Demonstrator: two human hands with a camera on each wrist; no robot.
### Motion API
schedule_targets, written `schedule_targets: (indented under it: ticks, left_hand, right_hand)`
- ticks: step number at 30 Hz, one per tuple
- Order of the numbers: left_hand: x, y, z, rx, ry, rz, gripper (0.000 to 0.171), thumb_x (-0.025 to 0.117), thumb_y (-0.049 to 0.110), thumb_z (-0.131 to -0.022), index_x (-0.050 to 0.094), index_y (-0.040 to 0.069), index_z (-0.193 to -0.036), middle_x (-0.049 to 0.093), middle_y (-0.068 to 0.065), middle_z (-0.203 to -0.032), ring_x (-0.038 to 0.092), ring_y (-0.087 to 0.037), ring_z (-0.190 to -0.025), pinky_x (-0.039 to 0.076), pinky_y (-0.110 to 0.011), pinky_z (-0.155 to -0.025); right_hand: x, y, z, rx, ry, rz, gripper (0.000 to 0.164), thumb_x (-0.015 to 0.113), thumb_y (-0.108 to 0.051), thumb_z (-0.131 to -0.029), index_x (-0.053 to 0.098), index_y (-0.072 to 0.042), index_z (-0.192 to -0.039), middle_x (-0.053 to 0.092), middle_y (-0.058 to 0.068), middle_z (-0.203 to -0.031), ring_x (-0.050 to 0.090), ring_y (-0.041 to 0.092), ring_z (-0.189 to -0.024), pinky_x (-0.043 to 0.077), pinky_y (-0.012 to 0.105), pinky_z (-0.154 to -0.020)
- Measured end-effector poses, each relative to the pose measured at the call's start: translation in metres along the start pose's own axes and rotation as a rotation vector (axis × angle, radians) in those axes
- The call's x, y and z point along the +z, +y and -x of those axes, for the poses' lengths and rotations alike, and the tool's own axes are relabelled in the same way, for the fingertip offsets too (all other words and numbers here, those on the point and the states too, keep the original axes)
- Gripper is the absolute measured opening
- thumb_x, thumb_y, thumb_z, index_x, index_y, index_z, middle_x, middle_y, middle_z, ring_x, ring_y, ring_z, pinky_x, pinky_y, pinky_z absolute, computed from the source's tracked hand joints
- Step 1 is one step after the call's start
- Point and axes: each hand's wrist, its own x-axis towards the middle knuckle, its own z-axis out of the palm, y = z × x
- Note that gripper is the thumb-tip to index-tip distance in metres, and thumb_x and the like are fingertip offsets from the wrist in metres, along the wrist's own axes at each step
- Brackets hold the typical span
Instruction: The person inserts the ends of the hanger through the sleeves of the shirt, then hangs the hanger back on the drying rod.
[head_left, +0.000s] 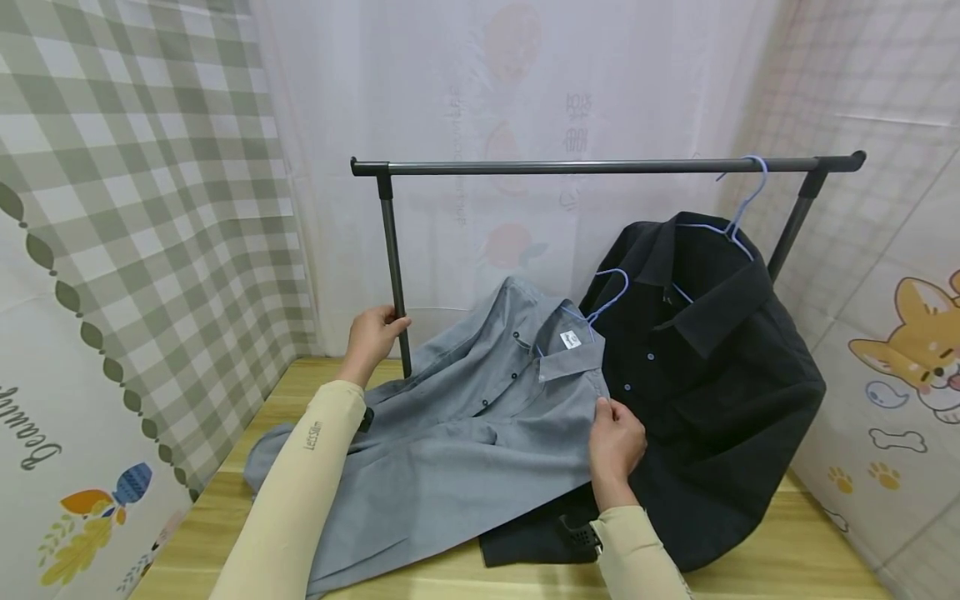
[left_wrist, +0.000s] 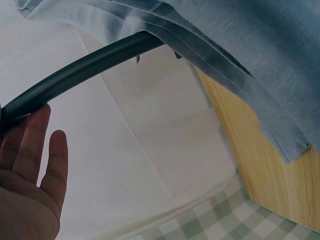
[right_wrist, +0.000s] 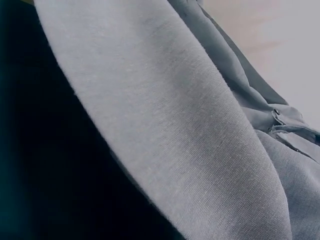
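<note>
A grey-blue button shirt (head_left: 450, 467) lies spread over the table with a blue hanger (head_left: 617, 293) inside its collar. My right hand (head_left: 617, 442) pinches the shirt at its shoulder, just below the collar. In the right wrist view, the grey cloth (right_wrist: 165, 110) fills much of the picture and hides that hand. My left hand (head_left: 372, 340) grips the left upright post (head_left: 393, 267) of a dark clothes rack, low down. The left wrist view shows its fingers (left_wrist: 35, 145) against the dark post (left_wrist: 85, 67).
A black shirt (head_left: 720, 400) hangs from the rack's bar (head_left: 555, 167) at the right on another blue hanger (head_left: 759, 187), partly behind the grey shirt. The wooden table (head_left: 817, 550) is bordered by a checked curtain (head_left: 187, 167) at left and pale curtains behind.
</note>
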Motion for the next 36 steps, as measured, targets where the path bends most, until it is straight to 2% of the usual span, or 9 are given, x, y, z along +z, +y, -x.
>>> schedule_targets:
  ticks: [4, 10, 19, 26, 30, 36]
  left_hand:
    - [0.000, 0.000, 0.000, -0.008, -0.005, 0.010, 0.032, 0.058, 0.028, -0.102, 0.069, 0.001, -0.115, 0.069, -0.018, -0.112, 0.062, -0.033, -0.101, 0.049, -0.046, -0.086]
    - [0.000, 0.001, -0.001, -0.012, -0.015, 0.021, 0.032, 0.059, 0.028, -0.102, 0.069, 0.000, -0.115, 0.069, -0.018, -0.113, 0.063, -0.033, -0.103, 0.049, -0.046, -0.088]
    - [-0.001, 0.001, -0.002, -0.002, -0.015, 0.014, 0.030, 0.060, 0.027, -0.101, 0.070, 0.000, -0.111, 0.070, -0.018, -0.109, 0.065, -0.033, -0.099, 0.050, -0.045, -0.084]
    - [-0.001, 0.000, -0.003, 0.006, -0.012, 0.017, 0.028, 0.061, 0.026, -0.101, 0.070, 0.000, -0.109, 0.071, -0.017, -0.106, 0.065, -0.033, -0.097, 0.049, -0.044, -0.082]
    - [-0.001, 0.000, -0.003, 0.002, -0.021, 0.021, 0.029, 0.060, 0.026, -0.101, 0.070, 0.001, -0.111, 0.071, -0.018, -0.108, 0.066, -0.033, -0.099, 0.050, -0.045, -0.084]
    - [-0.001, -0.001, -0.004, -0.001, -0.027, 0.032, 0.028, 0.060, 0.025, -0.101, 0.069, 0.001, -0.112, 0.070, -0.018, -0.110, 0.066, -0.034, -0.102, 0.050, -0.046, -0.085]
  right_hand:
    - [-0.002, -0.004, -0.002, -0.048, 0.018, -0.013, 0.030, 0.058, -0.021, -0.101, 0.071, 0.001, -0.088, 0.063, 0.019, -0.085, 0.054, 0.032, -0.080, 0.035, 0.039, -0.074]
    - [-0.009, -0.013, -0.007, -0.120, 0.039, -0.005, 0.028, 0.059, -0.022, -0.101, 0.074, 0.001, -0.095, 0.068, 0.021, -0.092, 0.058, 0.035, -0.086, 0.039, 0.044, -0.080]
    - [-0.018, -0.030, -0.014, -0.256, 0.088, 0.014, 0.027, 0.061, -0.022, -0.099, 0.074, 0.001, -0.103, 0.071, 0.022, -0.098, 0.063, 0.039, -0.092, 0.041, 0.051, -0.085]
    - [-0.022, -0.049, -0.009, -0.311, 0.067, -0.006, 0.027, 0.063, -0.023, -0.098, 0.075, 0.000, -0.105, 0.072, 0.021, -0.097, 0.064, 0.039, -0.092, 0.039, 0.053, -0.091]
    - [-0.025, -0.062, -0.007, -0.348, 0.046, -0.016, 0.028, 0.063, -0.023, -0.099, 0.075, 0.001, -0.106, 0.072, 0.020, -0.098, 0.064, 0.038, -0.092, 0.039, 0.053, -0.089]
    - [-0.027, -0.080, -0.006, -0.435, 0.041, -0.018, 0.026, 0.064, -0.021, -0.098, 0.075, 0.001, -0.105, 0.073, 0.019, -0.093, 0.065, 0.035, -0.082, 0.041, 0.047, -0.075]
